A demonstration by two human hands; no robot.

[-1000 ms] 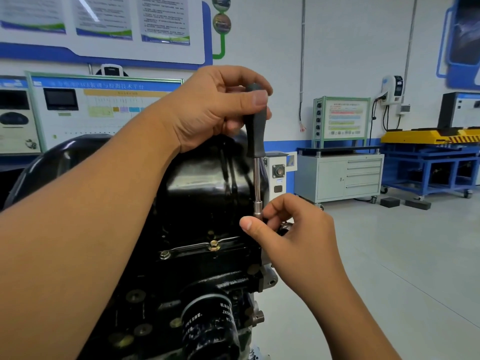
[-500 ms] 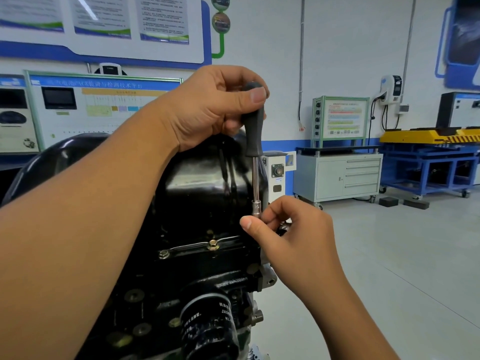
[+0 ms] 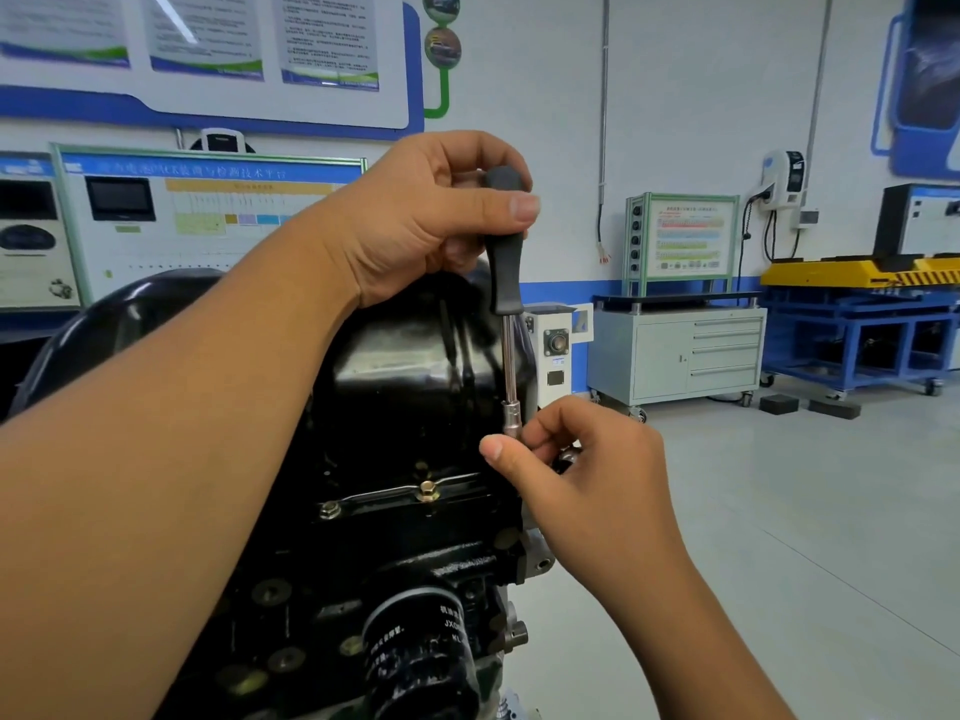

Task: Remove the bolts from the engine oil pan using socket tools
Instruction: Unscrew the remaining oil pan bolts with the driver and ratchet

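Note:
A glossy black oil pan (image 3: 405, 366) sits on top of the upturned black engine (image 3: 363, 574) right in front of me. A socket driver (image 3: 506, 283) with a black handle and steel shaft stands upright at the pan's right edge. My left hand (image 3: 415, 226) grips the handle from above. My right hand (image 3: 576, 459) pinches the socket at the shaft's lower end; the bolt under it is hidden. Two brass-coloured bolts (image 3: 427, 492) show on the pan flange facing me.
A black oil filter (image 3: 421, 652) sticks out low on the engine. Behind stand a training display board (image 3: 208, 210), a grey wheeled cabinet (image 3: 675, 350) and a blue and yellow lift cart (image 3: 857, 314). Grey floor (image 3: 779, 511) stretches to the right.
Both hands keep their hold on the driver. My left thumb has shifted slightly round the handle; the tool stays upright in the same spot.

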